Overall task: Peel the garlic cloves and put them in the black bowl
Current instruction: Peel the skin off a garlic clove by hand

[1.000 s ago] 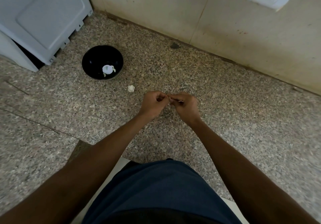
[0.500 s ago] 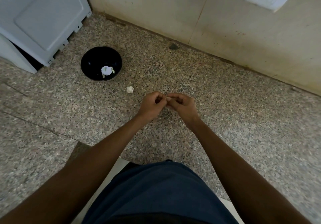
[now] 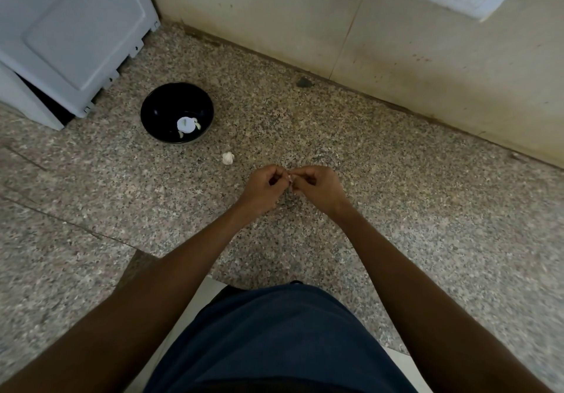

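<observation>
Pinching a garlic clove (image 3: 290,179) between left hand (image 3: 265,190) and right hand (image 3: 320,190), fingers curled tight.
Black bowl (image 3: 158,109) on table (image 3: 396,179), loose garlic piece (image 3: 228,158) just beside it.

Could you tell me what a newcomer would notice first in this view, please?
Two hands, the left hand and right hand, meet mid-frame above the granite counter, pinching a small garlic clove. To their left sits a black bowl holding pale pieces, with a garlic piece lying beside it.
</observation>
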